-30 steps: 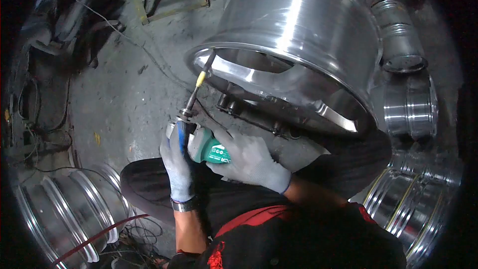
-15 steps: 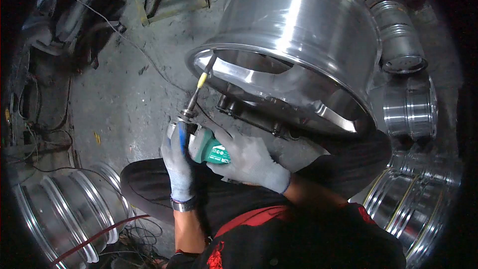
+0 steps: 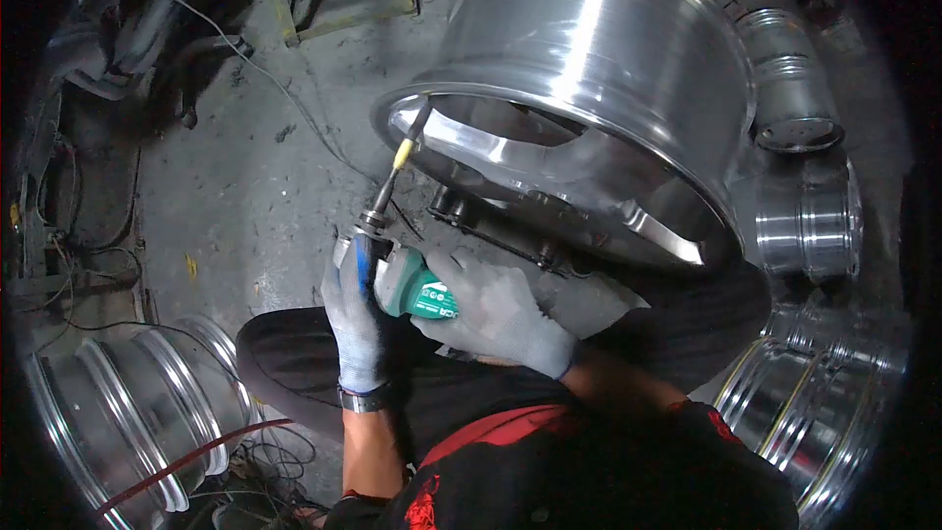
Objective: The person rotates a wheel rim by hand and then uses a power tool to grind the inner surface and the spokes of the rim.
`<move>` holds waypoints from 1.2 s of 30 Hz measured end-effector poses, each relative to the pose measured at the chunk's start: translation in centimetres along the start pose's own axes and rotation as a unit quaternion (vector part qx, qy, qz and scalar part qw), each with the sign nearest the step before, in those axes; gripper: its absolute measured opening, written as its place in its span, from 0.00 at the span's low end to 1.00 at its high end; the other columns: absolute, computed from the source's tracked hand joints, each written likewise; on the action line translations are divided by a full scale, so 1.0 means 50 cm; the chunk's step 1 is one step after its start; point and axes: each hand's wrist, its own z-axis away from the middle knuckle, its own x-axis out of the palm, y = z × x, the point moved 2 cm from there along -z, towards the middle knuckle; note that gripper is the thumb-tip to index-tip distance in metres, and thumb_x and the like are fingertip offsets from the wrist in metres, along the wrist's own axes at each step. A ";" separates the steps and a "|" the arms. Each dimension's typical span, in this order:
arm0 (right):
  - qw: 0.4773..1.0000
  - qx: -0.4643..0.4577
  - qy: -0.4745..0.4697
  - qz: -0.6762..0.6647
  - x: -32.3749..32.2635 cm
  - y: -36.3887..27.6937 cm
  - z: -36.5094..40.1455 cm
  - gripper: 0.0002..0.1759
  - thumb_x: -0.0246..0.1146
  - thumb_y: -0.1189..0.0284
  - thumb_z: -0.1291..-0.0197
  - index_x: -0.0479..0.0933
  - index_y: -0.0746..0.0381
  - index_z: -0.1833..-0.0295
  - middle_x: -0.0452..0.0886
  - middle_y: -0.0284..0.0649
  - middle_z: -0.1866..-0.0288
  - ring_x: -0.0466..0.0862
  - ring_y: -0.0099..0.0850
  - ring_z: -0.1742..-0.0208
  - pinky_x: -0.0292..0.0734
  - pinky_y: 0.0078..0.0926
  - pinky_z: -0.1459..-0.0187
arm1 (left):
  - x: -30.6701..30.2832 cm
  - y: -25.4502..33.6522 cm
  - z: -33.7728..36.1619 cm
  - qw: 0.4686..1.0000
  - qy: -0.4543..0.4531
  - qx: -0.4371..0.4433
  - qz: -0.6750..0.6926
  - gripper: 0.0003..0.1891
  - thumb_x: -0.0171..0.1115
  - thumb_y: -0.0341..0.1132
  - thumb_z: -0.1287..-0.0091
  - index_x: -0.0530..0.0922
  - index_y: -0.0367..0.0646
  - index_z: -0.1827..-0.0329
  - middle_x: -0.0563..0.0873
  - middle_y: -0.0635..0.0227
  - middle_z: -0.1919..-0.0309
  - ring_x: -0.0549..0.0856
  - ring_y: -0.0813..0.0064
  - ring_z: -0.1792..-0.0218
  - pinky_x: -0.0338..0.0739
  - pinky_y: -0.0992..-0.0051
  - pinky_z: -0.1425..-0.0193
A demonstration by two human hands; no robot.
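Both hands wear pale grey gloves and grip a green power grinder (image 3: 429, 296) held over my lap. My left hand (image 3: 350, 287) is wrapped round its metal head, beside a blue part. The grinder's green body lies in my right hand (image 3: 496, 309), fingers closed on it. From the head a long shaft with a yellow band and dark tip (image 3: 416, 125) points up and away. That tip overlaps the inner edge of a large polished metal wheel rim (image 3: 599, 49), at the left of its spoked face. The rim lies tilted over a dark stand (image 3: 500, 236).
More metal rims stand at the lower left (image 3: 137, 402), the lower right (image 3: 800, 412) and the right (image 3: 807, 216). A yellowish metal frame (image 3: 343, 31) is at the top. A cable (image 3: 265, 74) runs over the grey floor; a red hose (image 3: 186, 466) crosses the left rims.
The whole view has shifted slightly. Both hands keep their hold on the grinder, and its tip stays at the left inner edge of the rim.
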 end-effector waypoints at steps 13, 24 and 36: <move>0.999 0.024 -0.048 -0.009 -0.002 -0.006 -0.006 0.47 0.81 0.54 0.42 0.71 0.59 0.21 0.87 0.55 0.45 0.92 0.53 0.48 0.89 0.52 0.51 | -0.014 0.023 -0.009 0.946 -0.007 -0.207 0.248 0.20 0.60 0.42 0.14 0.86 0.32 0.38 0.89 0.56 0.54 0.87 0.69 0.50 0.80 0.69 0.41; 0.998 0.004 -0.022 -0.053 -0.018 -0.014 -0.008 0.52 0.82 0.57 0.43 0.67 0.64 0.17 0.87 0.56 0.43 0.91 0.55 0.46 0.88 0.50 0.46 | 0.002 -0.002 0.005 0.974 0.012 -0.139 0.179 0.14 0.68 0.35 0.23 0.84 0.36 0.41 0.89 0.57 0.55 0.87 0.61 0.54 0.80 0.64 0.48; 0.999 -0.002 0.019 -0.044 0.010 -0.002 0.020 0.50 0.77 0.47 0.39 0.67 0.55 0.16 0.89 0.55 0.50 0.94 0.56 0.57 0.91 0.56 0.56 | -0.004 0.025 -0.001 0.921 -0.043 -0.260 0.286 0.23 0.66 0.46 0.16 0.86 0.30 0.37 0.92 0.60 0.52 0.87 0.75 0.51 0.81 0.70 0.42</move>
